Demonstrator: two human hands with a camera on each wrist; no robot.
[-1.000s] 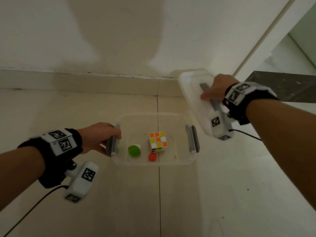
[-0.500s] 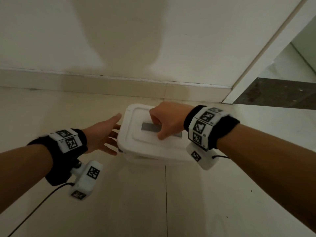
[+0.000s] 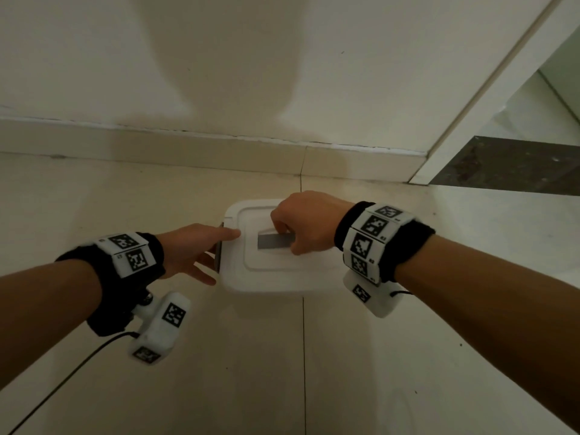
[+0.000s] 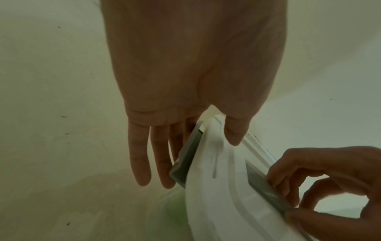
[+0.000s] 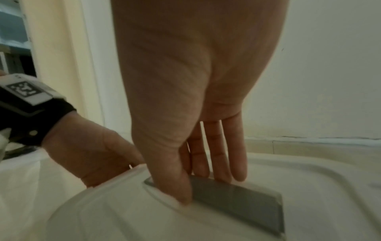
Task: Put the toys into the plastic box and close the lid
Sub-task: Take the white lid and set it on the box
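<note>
The plastic box [image 3: 276,287] sits on the tiled floor [image 3: 408,356] near the skirting of the wall [image 3: 219,73], with the white lid [image 3: 251,268] lying on top of it. The right hand [image 3: 306,224] reaches over the lid from the right and pinches the grey handle [image 3: 273,241] set in the lid's middle, thumb on the near side and fingers on the far side. The left hand [image 3: 194,249] is at the box's left end with its fingers straight and spread: the thumb rests on the lid's top edge while the other fingers lie just beside the grey latch [image 4: 185,159] on that side, which stands out from the box wall. Through the clear wall below the lid, the left wrist view shows a blurred patch of green [image 4: 175,212]; the toys cannot otherwise be made out.
</note>
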